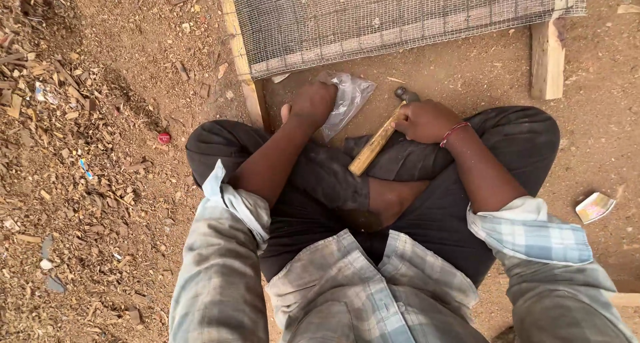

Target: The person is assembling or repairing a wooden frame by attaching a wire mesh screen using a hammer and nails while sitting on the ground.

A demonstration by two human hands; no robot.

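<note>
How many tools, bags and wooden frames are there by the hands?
Hammers: 1, the hammer in the right hand
Clear plastic bags: 1, the plastic bag under the left hand
Wooden frames with wire mesh: 1, the mesh frame
Total: 3

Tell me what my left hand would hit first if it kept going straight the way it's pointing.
Probably the clear plastic bag, which the left hand already rests against. Beyond that lies the wooden frame with wire mesh, though depth is hard to judge.
</note>
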